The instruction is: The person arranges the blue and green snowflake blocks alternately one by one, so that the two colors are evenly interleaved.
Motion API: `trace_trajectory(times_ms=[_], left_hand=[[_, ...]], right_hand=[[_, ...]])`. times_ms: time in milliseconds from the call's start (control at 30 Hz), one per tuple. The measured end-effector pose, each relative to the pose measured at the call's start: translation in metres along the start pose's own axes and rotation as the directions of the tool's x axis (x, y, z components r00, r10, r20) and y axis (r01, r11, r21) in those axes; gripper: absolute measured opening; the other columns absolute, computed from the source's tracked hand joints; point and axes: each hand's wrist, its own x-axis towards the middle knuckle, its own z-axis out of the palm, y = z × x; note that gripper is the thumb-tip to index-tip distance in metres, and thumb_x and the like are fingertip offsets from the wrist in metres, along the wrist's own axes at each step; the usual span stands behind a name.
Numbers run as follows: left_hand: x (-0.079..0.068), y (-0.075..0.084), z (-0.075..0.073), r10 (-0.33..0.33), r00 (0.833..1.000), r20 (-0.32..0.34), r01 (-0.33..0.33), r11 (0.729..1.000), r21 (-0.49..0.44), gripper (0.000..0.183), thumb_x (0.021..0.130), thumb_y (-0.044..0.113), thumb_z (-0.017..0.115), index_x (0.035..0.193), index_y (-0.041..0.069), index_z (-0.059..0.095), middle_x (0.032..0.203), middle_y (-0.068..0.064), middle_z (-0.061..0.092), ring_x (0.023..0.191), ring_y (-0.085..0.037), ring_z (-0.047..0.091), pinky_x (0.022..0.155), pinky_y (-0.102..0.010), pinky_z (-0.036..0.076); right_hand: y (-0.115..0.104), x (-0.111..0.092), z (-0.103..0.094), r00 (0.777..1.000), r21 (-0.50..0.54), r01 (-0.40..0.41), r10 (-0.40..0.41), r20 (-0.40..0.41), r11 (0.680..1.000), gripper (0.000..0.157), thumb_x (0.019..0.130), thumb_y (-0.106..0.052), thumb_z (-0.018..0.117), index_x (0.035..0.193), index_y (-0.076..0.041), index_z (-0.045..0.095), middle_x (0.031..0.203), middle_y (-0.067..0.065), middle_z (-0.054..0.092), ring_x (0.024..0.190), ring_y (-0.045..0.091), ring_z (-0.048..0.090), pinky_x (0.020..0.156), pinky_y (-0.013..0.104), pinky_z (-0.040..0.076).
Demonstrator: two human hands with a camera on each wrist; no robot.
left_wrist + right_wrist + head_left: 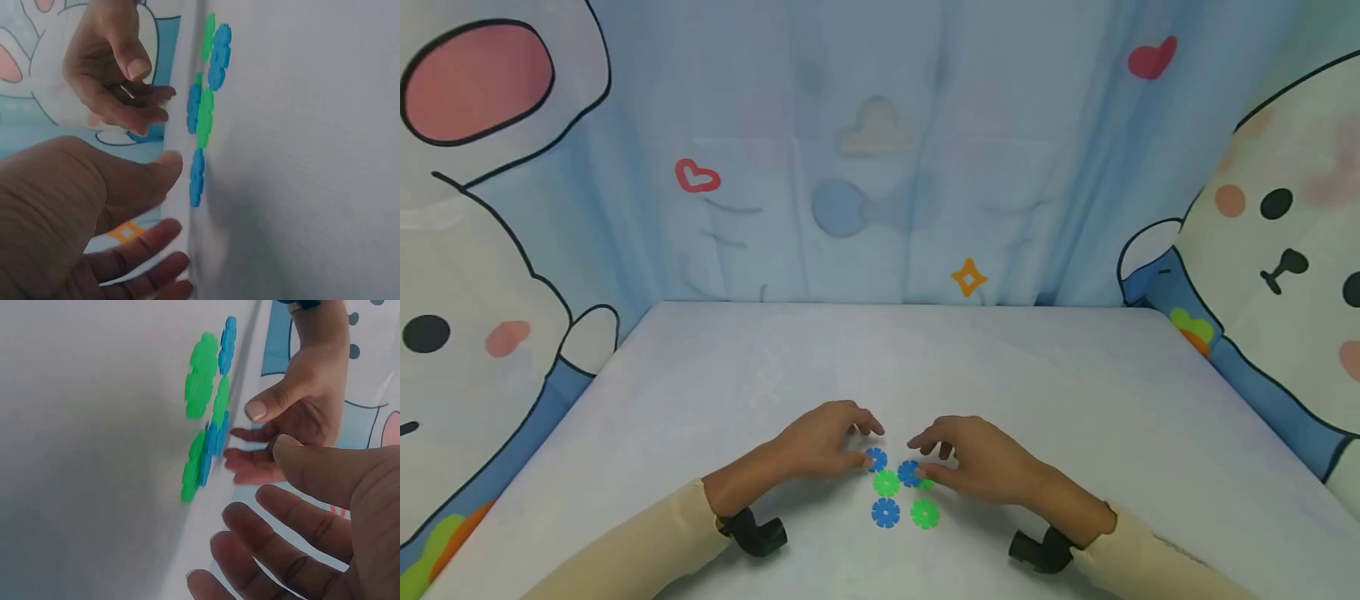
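A small cluster of flower-shaped plastic discs lies flat on the white table, three blue and three green. One blue disc (876, 459) is at the back by my left hand (820, 442), whose thumb tip overlaps its edge in the head view. Relaxed, parted fingers on that hand hold nothing in the left wrist view. My right hand (981, 458) hovers on the other side, thumb over a second blue disc (909, 473) and partly hiding a green disc (927, 483). Its fingers are spread and bare in the right wrist view. Another green disc (886, 483) sits between the hands.
Nearer the front lie a blue disc (886, 512) and a green disc (925, 514). Black wrist mounts (758, 535) stick out below both wrists. The white table (880, 358) reaches back to a light blue curtain (880, 208) printed with cartoon animals.
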Motion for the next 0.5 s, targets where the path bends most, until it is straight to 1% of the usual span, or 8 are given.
trace_trajectory(times_ms=[100,167,267,367,500], left_hand=[[0.003,-0.009,0.003,0.047,0.998,0.046,-0.043,0.995,-0.086,0.036,0.084,0.022,0.077,0.120,0.022,0.069,0.111,0.004,0.066,0.104,-0.016,0.056,0.090,-0.034,0.047],[0.004,-0.014,0.005,0.068,0.995,0.075,-0.058,0.989,-0.136,0.038,0.084,0.020,0.078,0.121,0.023,0.069,0.112,0.007,0.066,0.104,-0.014,0.054,0.091,-0.032,0.046],[0.006,-0.021,0.007,0.100,0.990,0.099,-0.080,0.978,-0.194,0.039,0.083,0.019,0.079,0.120,0.024,0.069,0.114,0.011,0.065,0.105,-0.011,0.054,0.093,-0.031,0.046],[0.007,-0.024,0.008,0.121,0.988,0.094,-0.100,0.975,-0.198,0.037,0.083,0.019,0.079,0.119,0.024,0.070,0.113,0.011,0.064,0.104,-0.009,0.054,0.093,-0.029,0.046],[0.009,-0.026,0.009,0.145,0.986,0.079,-0.129,0.975,-0.178,0.033,0.084,0.022,0.079,0.116,0.024,0.070,0.111,0.010,0.063,0.100,-0.007,0.053,0.092,-0.027,0.046]], right_hand=[[-0.004,0.007,0.006,0.999,0.022,0.042,-0.043,0.016,0.999,0.029,0.087,-0.028,0.076,0.114,-0.018,0.074,0.098,-0.010,0.068,0.084,0.003,0.059,0.070,0.021,0.049],[-0.006,0.012,0.010,0.997,0.038,0.065,-0.066,0.032,0.997,0.027,0.086,-0.026,0.076,0.112,-0.018,0.074,0.096,-0.010,0.067,0.083,0.003,0.058,0.071,0.021,0.049],[-0.008,0.019,0.016,0.995,0.060,0.083,-0.086,0.053,0.995,0.023,0.086,-0.023,0.077,0.108,-0.018,0.075,0.097,-0.010,0.067,0.086,0.004,0.058,0.074,0.022,0.049],[-0.009,0.023,0.020,0.994,0.059,0.084,-0.088,0.062,0.995,0.019,0.084,-0.024,0.078,0.103,-0.019,0.076,0.095,-0.012,0.066,0.087,0.005,0.057,0.076,0.023,0.048],[-0.009,0.026,0.021,0.995,0.038,0.075,-0.078,0.069,0.996,0.021,0.081,-0.029,0.081,0.100,-0.022,0.076,0.094,-0.013,0.065,0.089,0.006,0.056,0.077,0.024,0.047]])
